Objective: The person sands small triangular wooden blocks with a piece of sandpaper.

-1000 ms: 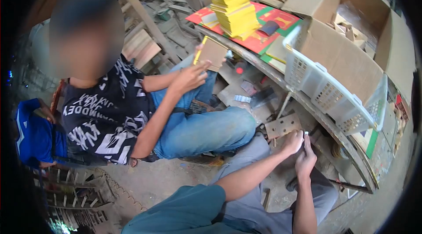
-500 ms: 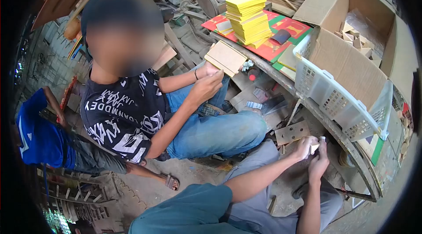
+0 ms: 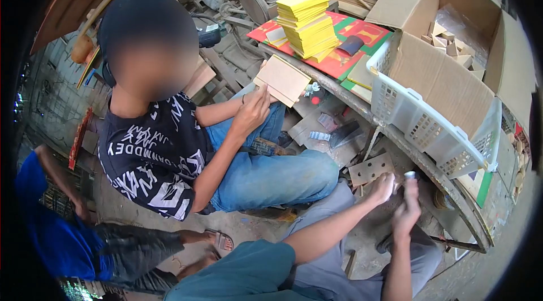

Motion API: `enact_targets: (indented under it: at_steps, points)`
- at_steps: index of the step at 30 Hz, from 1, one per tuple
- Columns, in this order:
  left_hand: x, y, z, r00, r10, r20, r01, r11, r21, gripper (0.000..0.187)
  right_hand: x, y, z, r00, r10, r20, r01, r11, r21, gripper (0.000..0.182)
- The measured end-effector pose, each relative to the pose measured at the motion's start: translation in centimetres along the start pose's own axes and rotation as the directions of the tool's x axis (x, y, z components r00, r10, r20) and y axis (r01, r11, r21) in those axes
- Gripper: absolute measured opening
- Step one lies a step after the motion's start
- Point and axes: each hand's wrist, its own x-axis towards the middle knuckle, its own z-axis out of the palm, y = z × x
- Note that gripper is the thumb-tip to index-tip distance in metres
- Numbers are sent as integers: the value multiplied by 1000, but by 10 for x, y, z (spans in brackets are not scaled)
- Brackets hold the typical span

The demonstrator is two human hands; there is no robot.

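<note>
My left hand [image 3: 382,188] is closed above my knees, near the table edge; whatever it holds is too small and hidden to name. Just to its right, my right hand [image 3: 406,210] is blurred and wrapped round a small object with a pale, whitish tip [image 3: 410,175]. A gap separates the two hands. Behind them on the floor lies a board with dark holes [image 3: 371,170]. Facing me, a seated co-worker holds a flat wooden panel [image 3: 281,79] in both hands.
Yellow-edged panels [image 3: 308,24] are stacked on the red and green tabletop [image 3: 346,69]. A white plastic basket [image 3: 418,120] and a cardboard box [image 3: 447,78] with wooden pieces stand to the right. Another person in blue [image 3: 62,227] is at the left.
My hands have moved apart, and the pale piece seen between them no longer shows. The person in blue has shifted lower in view. The co-worker's panel appears slightly further left.
</note>
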Motion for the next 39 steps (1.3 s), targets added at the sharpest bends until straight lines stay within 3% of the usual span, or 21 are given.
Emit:
enact_targets:
  at_steps: [1,2,4,5,6,12,16,17,20,22,24,26,30,32,33,34,35,36,37,38,39]
  points:
    - [2,-7,11,862,463,-208,-388,865,317,43,-3,-17,1,989,-104,108,104,995,9,64]
    - [3,-17,13,893,436,-114,-433,900,56,40,-6,-31,7,993,-70,95,71,997,-2,61]
    - [-2,-5,2,995,55,84,-35,975,-221,42,0,6,17,992,128,-18,-125,985,117,57]
    - [-5,2,8,999,15,36,1,906,-423,40,4,14,5,982,185,46,-177,975,-135,57]
    - [-12,22,0,984,-109,143,168,840,-516,39,2,31,1,948,317,37,-310,942,-130,60]
    - [-1,8,-2,993,-16,117,63,908,-414,33,4,-18,3,984,161,-72,-160,987,12,49]
    - [-14,30,2,993,-113,44,121,891,-438,28,-2,-5,11,981,108,-161,-116,993,-38,63]
    - [-9,24,-1,976,-212,41,202,827,-524,29,1,-9,12,981,98,-170,-107,993,-46,64]
    - [-9,25,-7,980,-179,85,195,803,-564,31,3,-17,23,973,57,-225,-63,998,-23,61]
    - [-8,23,-7,979,-201,39,192,835,-515,32,2,-25,27,982,-58,-180,45,996,-76,58]
    - [-7,19,-7,976,-218,0,193,863,-467,33,0,-28,31,996,-81,-29,75,982,-171,56]
    - [-8,15,-6,960,-265,-88,189,850,-491,33,-2,-11,34,998,-22,-53,10,979,-204,55]
    - [-10,15,-9,966,-246,-78,165,821,-546,32,0,5,27,978,112,-174,-161,942,-296,55]
    - [-14,25,-7,939,-310,-150,197,841,-503,32,-2,-3,38,974,-94,-208,77,993,-92,54]
    - [-15,23,-10,960,-260,-105,184,866,-466,33,1,-30,30,988,-145,-48,134,974,-181,53]
    - [-16,21,-11,976,-210,-58,165,888,-429,33,-1,-32,35,993,-115,10,116,986,-116,50]
    - [-12,21,-9,964,-267,16,220,759,-613,33,0,-21,35,992,-119,-37,112,983,-144,51]
    - [-7,16,-7,966,-258,-7,168,651,-740,35,3,-6,33,988,-126,-87,110,979,-172,51]
    - [-9,19,-12,984,-170,61,160,666,-729,37,7,2,27,996,43,-77,-64,950,-305,54]
    - [-13,22,-20,988,-80,129,149,680,-718,40,3,14,24,980,164,-111,-188,947,-261,59]
    - [-16,29,-20,989,-76,130,147,680,-719,40,4,15,18,982,137,-131,-166,955,-244,60]
